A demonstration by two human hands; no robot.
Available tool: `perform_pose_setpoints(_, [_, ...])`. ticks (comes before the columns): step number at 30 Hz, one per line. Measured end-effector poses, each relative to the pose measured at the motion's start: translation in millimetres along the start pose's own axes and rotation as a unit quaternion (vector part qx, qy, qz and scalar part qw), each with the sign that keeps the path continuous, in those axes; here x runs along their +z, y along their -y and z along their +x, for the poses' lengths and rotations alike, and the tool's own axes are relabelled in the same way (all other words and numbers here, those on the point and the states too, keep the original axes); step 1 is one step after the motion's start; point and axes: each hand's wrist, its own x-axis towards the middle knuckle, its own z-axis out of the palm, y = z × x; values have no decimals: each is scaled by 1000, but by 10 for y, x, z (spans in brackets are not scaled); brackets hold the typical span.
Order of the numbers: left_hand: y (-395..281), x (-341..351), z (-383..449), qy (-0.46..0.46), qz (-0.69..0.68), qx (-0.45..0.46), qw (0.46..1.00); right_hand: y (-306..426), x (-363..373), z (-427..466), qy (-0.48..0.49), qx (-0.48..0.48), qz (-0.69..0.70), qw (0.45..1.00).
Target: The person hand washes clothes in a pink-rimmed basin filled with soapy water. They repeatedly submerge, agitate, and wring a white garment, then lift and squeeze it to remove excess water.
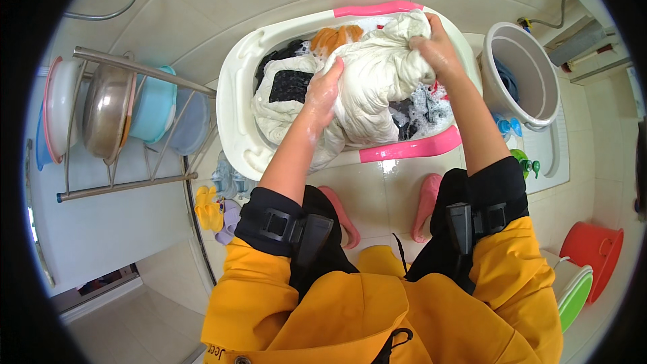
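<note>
A wet white garment [371,76] is bunched between my hands over a white plastic tub [233,81] with pink grips. My left hand [324,86] grips the cloth at its left side, thumb on top. At the upper right, my right hand [435,48] is closed on a twisted end of it. Part of the white cloth, with a black patch [290,86], lies lower in the tub at the left. Orange cloth [336,39] and dark cloth [404,116] lie in suds around it. The fabric hides some of my fingertips.
A grey bucket [546,76] with blue cloth inside stands right of the tub, near green [519,159] and blue [503,125] bottles. Basins [151,106] sit in a metal rack [144,73] at left. Yellow slippers [208,208] lie below it. A red bucket [589,258] is at lower right.
</note>
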Motion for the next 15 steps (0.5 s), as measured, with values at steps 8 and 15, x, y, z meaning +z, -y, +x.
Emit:
perform_pose_setpoints(8, [205,72,-69,152,-61,129,978,251,823,-911,89,-405,-280,866])
perform_pose_setpoints(15, [220,406,-123,-54,-45,-15,997,195,673,-406,-56,-113,-356,926])
